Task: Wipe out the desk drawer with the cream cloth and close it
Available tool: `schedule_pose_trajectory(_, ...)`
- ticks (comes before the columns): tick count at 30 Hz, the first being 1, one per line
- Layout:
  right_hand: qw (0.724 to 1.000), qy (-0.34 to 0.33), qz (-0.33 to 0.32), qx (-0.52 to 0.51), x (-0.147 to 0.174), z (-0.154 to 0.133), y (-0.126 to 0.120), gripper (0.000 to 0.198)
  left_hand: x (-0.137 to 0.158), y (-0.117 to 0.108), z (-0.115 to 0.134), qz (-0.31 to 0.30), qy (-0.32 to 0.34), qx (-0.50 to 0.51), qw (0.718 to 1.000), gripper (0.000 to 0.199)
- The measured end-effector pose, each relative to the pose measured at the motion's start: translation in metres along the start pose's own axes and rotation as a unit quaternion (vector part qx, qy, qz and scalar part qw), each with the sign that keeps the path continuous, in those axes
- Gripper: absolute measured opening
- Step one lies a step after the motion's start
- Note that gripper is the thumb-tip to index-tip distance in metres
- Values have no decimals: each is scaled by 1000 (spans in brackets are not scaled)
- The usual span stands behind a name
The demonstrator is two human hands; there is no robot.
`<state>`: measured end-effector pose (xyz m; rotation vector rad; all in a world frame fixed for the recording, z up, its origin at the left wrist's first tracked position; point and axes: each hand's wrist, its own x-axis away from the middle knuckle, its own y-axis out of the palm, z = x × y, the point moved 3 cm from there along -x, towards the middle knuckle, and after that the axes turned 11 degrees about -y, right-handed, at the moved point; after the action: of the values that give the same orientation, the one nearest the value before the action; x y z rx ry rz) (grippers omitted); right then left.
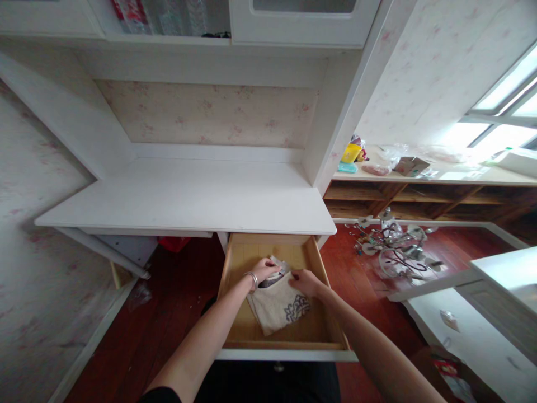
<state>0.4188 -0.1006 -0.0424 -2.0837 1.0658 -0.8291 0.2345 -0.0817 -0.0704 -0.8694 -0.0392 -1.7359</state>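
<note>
A beige cloth pouch (272,308) with a dark floral pattern at one corner lies in the pulled-out wooden drawer (241,327). Its upper edge gapes, and something dark shows inside the opening. My right hand (306,282) pinches the pouch's upper right edge. My left hand (264,271) is at the upper left of the opening, fingers closed near a small pale grey item (278,263). Whether the left fingers grip that item or the cloth is hidden.
The drawer belongs to a white desk (201,196) with a hutch above. A chandelier (398,246) lies on the red wooden floor to the right. Behind it, a low shelf (444,178) bears plastic bags and a yellow container (351,153). A white cabinet (470,319) stands at lower right.
</note>
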Motion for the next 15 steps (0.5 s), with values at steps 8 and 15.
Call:
schedule_pose_trajectory(8,986,-71,92,-120,-2,-15,-13,33,5,1,-6,-143,-40,2,989,35)
schedule_pose_trajectory(15,985,-31,133,-102,-37,-14,-9,33,12,-13,-9,-113,-78,-79,987,50)
